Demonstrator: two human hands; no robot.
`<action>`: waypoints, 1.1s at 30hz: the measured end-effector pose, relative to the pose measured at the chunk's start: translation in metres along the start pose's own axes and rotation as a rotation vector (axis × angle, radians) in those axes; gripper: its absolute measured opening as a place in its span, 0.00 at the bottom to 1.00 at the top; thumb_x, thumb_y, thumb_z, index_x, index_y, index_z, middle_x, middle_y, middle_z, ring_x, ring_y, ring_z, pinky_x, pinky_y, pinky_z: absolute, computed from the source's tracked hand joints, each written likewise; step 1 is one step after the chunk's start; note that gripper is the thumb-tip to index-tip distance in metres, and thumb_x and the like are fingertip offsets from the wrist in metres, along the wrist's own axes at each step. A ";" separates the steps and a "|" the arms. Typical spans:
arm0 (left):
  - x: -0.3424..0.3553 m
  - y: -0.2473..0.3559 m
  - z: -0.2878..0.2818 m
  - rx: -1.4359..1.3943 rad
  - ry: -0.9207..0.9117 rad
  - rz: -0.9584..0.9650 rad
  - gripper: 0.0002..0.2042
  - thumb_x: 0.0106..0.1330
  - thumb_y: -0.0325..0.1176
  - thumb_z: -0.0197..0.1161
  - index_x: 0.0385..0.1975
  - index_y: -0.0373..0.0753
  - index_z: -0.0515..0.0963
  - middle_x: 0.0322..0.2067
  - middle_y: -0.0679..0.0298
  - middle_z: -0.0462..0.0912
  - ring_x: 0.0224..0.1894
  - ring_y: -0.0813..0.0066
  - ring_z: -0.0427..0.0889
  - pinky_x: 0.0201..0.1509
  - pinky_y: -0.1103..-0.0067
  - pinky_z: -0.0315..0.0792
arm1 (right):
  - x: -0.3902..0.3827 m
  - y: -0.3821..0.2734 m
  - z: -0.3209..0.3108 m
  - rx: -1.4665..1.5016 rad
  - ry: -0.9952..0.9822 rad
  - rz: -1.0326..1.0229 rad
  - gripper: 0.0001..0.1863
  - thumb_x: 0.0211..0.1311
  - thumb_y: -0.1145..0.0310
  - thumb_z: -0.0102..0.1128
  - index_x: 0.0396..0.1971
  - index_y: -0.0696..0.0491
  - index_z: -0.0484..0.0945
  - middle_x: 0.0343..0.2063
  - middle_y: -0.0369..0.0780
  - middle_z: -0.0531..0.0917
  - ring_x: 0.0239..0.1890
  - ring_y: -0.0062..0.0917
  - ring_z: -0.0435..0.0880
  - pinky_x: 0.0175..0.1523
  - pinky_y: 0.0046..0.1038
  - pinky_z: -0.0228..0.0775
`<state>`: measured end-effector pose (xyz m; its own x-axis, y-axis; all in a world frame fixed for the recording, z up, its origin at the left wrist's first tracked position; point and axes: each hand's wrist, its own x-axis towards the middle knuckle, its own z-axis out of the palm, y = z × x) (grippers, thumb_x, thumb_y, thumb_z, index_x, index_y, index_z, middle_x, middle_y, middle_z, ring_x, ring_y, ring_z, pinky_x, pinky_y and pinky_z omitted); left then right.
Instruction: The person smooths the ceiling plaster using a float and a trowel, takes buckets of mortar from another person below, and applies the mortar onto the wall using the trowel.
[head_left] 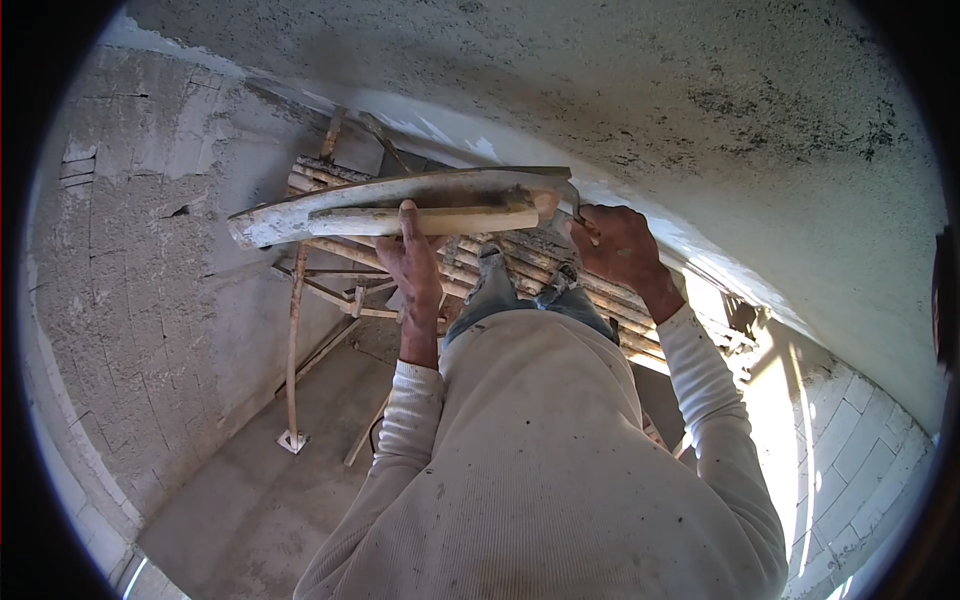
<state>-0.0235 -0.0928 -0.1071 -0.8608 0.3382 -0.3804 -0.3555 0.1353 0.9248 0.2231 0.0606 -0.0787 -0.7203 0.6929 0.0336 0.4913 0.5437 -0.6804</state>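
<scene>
Left hand: your left hand [415,262] reaches up under the long, plaster-caked wooden float with its rounded wooden handle [400,210]. The fingers are closed around the handle, and the index finger lies stretched out along the handle's pale wood.
Right hand: your right hand [618,245] sits at the float's right end, knuckles toward you, fingers curled over something small and grey at that end; you cannot tell exactly what it clasps.
Float: it lies nearly level, its left end dipping slightly, held in front of your chest between both hands, its flat face turned toward the rough grey plastered wall [640,100] that curves above it.
Scaffold: a platform of weathered wooden planks [560,270] lies under your feet, just behind the float, carried on thin rusty metal legs [293,350] that stand on the bare concrete floor [260,490] far below.
Clothing: you wear a cream ribbed long-sleeved sweater [540,460] speckled with dirt, and blue jeans [500,295] show beneath it.
Left wall: a block wall with patchy grey render [130,300] stands to your left.
Right side: white block masonry [850,440] catches bright sunlight low on the right.
</scene>
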 end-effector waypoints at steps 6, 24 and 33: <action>0.006 0.003 0.011 0.105 -0.116 0.096 0.32 0.74 0.46 0.67 0.62 0.24 0.63 0.54 0.48 0.78 0.52 0.60 0.85 0.50 0.65 0.90 | 0.015 -0.046 -0.009 0.076 0.040 0.016 0.10 0.63 0.64 0.68 0.32 0.56 0.80 0.24 0.46 0.82 0.27 0.43 0.84 0.34 0.40 0.74; 0.005 -0.008 0.015 0.664 -0.215 0.372 0.30 0.68 0.48 0.72 0.57 0.31 0.71 0.43 0.45 0.89 0.44 0.49 0.90 0.49 0.60 0.80 | 0.050 -0.094 -0.039 -0.146 -0.051 -0.091 0.14 0.66 0.61 0.66 0.28 0.56 0.78 0.20 0.47 0.80 0.25 0.46 0.82 0.35 0.45 0.74; 0.014 -0.011 0.019 0.836 -0.295 0.389 0.25 0.68 0.49 0.71 0.52 0.37 0.70 0.37 0.45 0.88 0.41 0.42 0.89 0.45 0.55 0.80 | 0.054 -0.092 -0.029 -0.034 0.094 -0.085 0.13 0.67 0.64 0.64 0.28 0.58 0.78 0.22 0.50 0.81 0.25 0.49 0.81 0.35 0.43 0.73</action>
<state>-0.0246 -0.0718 -0.1226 -0.6968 0.7042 -0.1367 0.4070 0.5450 0.7330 0.1534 0.0621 0.0069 -0.7114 0.6844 0.1595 0.4485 0.6169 -0.6467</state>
